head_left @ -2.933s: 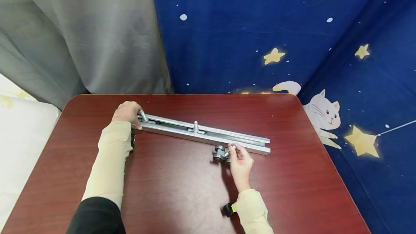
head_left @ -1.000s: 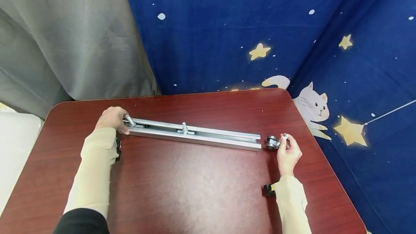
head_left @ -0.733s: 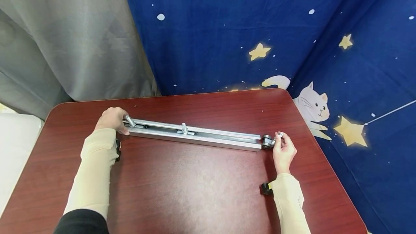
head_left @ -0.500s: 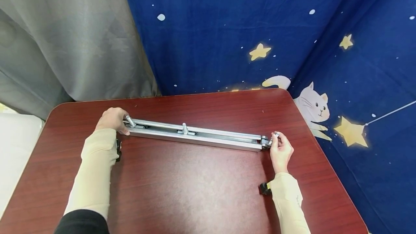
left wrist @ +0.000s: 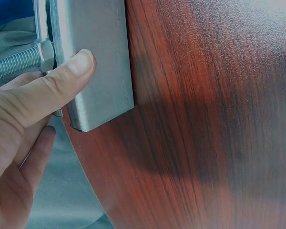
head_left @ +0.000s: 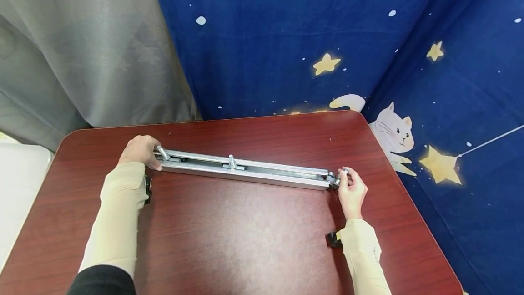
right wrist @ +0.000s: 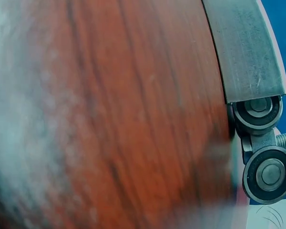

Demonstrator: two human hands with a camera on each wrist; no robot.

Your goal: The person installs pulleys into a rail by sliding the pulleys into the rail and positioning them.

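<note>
A silver metal channel rail (head_left: 262, 176) lies across the table, its slot facing up. At its left end my left hand (head_left: 139, 151) grips it; the left wrist view shows the thumb over the rail's side wall (left wrist: 97, 52), near a threaded bolt (left wrist: 14, 64). Two trolleys sit inside the slot with bolts upright: one by the left hand, another bolt (head_left: 232, 162) near mid-length. With its fingertips my right hand (head_left: 352, 195) pinches the bolt of a further roller trolley (head_left: 332, 180) at the right end. Its front wheels are partly inside the channel; a rear wheel (right wrist: 269, 174) is outside, lower.
The red-brown wooden table (head_left: 245, 236) has rounded back corners. Behind it hang a grey curtain (head_left: 102, 58) and a blue star-patterned curtain (head_left: 262, 49). A white surface (head_left: 20, 185) stands beyond the left edge.
My right hand carried the trolley from in front of the rail round past its right end, then leftward, so its front wheels entered the channel. The left hand kept its hold on the rail.
</note>
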